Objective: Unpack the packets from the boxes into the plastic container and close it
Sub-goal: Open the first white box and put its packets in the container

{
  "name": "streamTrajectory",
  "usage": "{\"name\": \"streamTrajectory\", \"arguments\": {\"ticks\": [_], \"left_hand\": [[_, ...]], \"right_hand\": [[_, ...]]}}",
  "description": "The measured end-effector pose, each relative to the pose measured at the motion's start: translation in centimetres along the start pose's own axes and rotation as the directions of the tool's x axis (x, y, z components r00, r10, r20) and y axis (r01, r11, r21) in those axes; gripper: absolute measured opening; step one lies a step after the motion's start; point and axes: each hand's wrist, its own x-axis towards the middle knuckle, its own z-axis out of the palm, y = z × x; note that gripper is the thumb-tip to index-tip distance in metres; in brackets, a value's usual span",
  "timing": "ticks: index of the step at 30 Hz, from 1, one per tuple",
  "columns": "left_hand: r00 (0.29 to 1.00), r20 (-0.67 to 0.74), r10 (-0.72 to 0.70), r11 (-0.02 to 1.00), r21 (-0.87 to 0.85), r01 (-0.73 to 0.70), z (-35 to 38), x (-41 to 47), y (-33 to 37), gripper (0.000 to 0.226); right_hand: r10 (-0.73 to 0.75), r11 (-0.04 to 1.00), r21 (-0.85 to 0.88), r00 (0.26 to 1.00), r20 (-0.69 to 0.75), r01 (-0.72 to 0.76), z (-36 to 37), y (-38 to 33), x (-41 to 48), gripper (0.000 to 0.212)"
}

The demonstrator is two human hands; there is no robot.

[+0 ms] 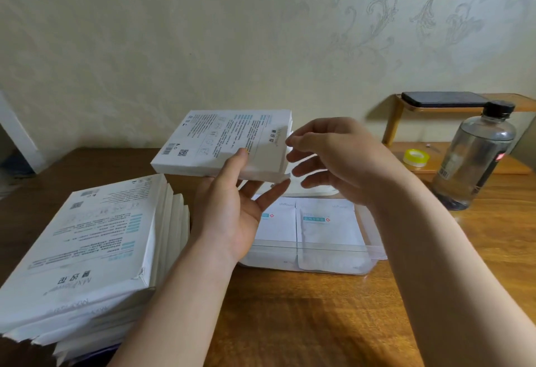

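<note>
My left hand point(232, 207) holds a flat white printed box point(223, 142) above the table, thumb on top and fingers underneath. My right hand point(333, 158) hovers at the box's right end with relaxed, spread fingers near its open flap, gripping nothing that I can see. Below both hands sits the clear plastic container point(374, 250) with white packets point(327, 224) lying flat inside. A stack of several more white boxes point(87, 245) lies at the front left of the wooden table. A white lid-like piece point(316, 191) shows behind the container.
A clear water bottle point(472, 158) with a black cap stands at the right. A roll of tape point(417, 158) lies on a small wooden shelf point(394, 123), and a dark phone point(443, 100) rests on the shelf's top. The wall is close behind.
</note>
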Motion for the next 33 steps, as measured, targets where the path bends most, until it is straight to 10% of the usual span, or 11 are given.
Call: {"name": "streamTrajectory", "arguments": {"ticks": [12, 22, 33], "left_hand": [[0.997, 0.077, -0.016, 1.000, 0.006, 0.016, -0.1, 0.1, -0.1, 0.028], [0.997, 0.080, 0.014, 0.999, 0.030, -0.016, -0.2, 0.3, -0.4, 0.027], [0.997, 0.071, 0.042, 0.997, 0.066, -0.047, -0.3, 0.4, -0.6, 0.033]], "right_hand": [[0.000, 0.998, 0.069, 0.977, 0.214, -0.015, 0.4, 2.3, 1.5, 0.026], [-0.061, 0.995, 0.075, 0.998, -0.006, 0.061, 1.6, 2.7, 1.6, 0.009], [-0.008, 0.974, 0.226, 0.997, 0.073, -0.009, 0.3, 2.9, 2.1, 0.026]]}}
